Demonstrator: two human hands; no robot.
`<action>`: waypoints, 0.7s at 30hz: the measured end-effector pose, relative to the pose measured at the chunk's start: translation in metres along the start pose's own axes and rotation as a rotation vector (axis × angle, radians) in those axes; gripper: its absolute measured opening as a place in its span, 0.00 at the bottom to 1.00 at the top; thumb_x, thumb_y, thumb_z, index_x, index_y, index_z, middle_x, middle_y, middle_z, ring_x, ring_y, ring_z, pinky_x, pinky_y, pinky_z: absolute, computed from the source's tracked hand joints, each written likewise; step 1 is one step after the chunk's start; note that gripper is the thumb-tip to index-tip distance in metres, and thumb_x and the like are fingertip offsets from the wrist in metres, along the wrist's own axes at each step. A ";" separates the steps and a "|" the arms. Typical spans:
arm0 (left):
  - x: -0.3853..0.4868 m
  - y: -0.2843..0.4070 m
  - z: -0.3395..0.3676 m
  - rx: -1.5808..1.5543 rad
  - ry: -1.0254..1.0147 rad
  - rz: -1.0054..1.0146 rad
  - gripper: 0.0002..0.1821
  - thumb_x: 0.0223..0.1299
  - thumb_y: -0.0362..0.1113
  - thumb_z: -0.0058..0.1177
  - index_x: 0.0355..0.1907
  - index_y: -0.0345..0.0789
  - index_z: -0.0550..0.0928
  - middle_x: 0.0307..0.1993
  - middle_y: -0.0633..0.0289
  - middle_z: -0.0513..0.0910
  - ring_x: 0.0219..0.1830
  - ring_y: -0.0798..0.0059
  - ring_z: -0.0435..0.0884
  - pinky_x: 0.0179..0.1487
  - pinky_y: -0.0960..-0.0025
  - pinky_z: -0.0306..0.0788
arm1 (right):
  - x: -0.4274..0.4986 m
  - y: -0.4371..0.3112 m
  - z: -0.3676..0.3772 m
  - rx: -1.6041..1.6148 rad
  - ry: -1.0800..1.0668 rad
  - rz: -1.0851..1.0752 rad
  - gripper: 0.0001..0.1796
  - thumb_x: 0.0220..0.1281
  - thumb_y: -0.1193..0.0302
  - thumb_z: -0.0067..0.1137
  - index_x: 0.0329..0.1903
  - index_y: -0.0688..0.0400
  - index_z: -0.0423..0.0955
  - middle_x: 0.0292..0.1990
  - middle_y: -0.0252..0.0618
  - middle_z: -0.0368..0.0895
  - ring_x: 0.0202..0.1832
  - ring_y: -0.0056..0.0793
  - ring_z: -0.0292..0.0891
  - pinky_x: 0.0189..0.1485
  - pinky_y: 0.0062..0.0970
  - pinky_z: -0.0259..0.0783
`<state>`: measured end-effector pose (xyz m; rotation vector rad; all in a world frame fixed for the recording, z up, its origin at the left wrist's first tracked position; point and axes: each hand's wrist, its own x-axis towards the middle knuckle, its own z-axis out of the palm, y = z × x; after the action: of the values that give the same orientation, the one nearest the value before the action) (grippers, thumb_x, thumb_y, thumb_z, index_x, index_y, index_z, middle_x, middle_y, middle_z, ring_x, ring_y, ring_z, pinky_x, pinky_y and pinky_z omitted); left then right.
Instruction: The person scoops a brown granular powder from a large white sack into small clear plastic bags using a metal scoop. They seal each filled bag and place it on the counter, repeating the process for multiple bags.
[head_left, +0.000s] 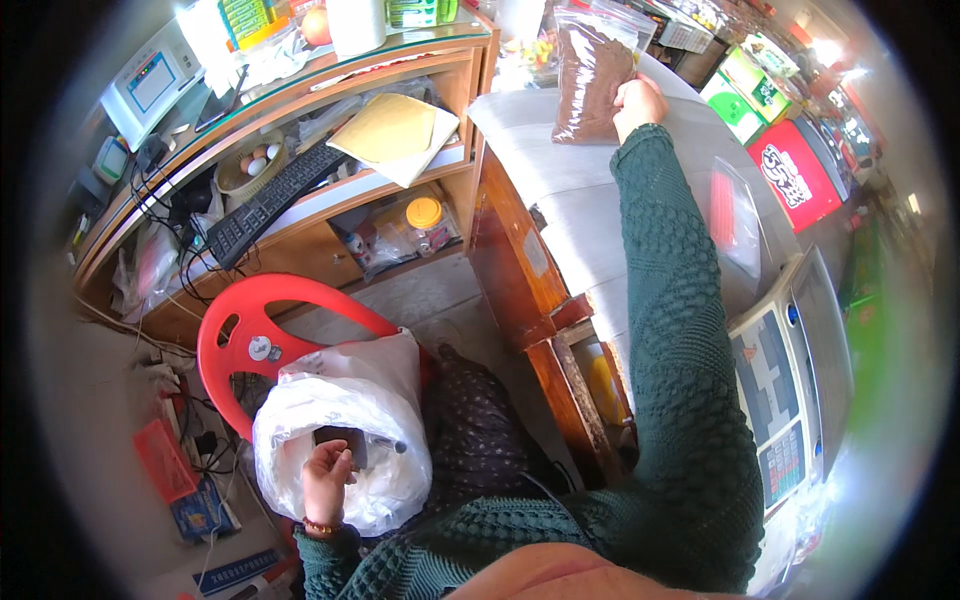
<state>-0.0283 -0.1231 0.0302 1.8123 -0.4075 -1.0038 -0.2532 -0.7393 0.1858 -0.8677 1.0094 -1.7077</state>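
Observation:
My right hand (642, 106) is stretched far forward and grips the side of a clear zip bag (592, 82) full of brown powder. This bag stands upright on a grey padded surface (525, 135). Low in the view, my left hand (328, 478) is at the mouth of a white plastic bag (337, 390), its fingers curled. A dark object (352, 442) shows inside the white bag beside these fingers; whether they hold it is unclear. The white bag rests on a red plastic chair (300, 281) to the left of my legs.
A wooden glass-topped desk (315, 79) with a keyboard (274, 199) and a basket of eggs (251, 165) stands at front left. Right of my sleeve are a clear packet with red contents (724, 210), a weighing scale (772, 405) and a red box (795, 172). Cables (142, 195) hang off the desk.

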 end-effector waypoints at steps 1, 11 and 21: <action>0.000 0.000 0.000 -0.002 0.005 -0.003 0.10 0.65 0.29 0.55 0.47 0.27 0.79 0.27 0.65 0.80 0.25 0.84 0.75 0.29 0.80 0.69 | -0.002 0.002 0.007 0.015 0.012 0.001 0.30 0.40 0.88 0.45 0.53 0.67 0.76 0.34 0.44 0.80 0.23 0.31 0.73 0.19 0.28 0.65; 0.004 -0.004 -0.004 -0.038 0.047 -0.064 0.11 0.64 0.28 0.55 0.47 0.27 0.79 0.28 0.64 0.81 0.25 0.84 0.75 0.29 0.81 0.69 | 0.019 0.054 0.060 0.258 0.071 -0.168 0.19 0.55 0.85 0.46 0.51 0.64 0.71 0.26 0.41 0.77 0.22 0.31 0.74 0.25 0.27 0.70; -0.001 -0.007 -0.007 -0.039 0.043 -0.042 0.11 0.65 0.28 0.55 0.48 0.27 0.78 0.29 0.65 0.82 0.24 0.85 0.74 0.29 0.81 0.69 | -0.016 0.052 0.060 0.009 0.140 -0.247 0.22 0.45 0.85 0.52 0.48 0.70 0.71 0.43 0.48 0.78 0.45 0.37 0.77 0.54 0.33 0.72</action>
<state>-0.0243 -0.1150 0.0260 1.8101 -0.3227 -0.9934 -0.1765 -0.7505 0.1618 -0.9064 1.0193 -2.0028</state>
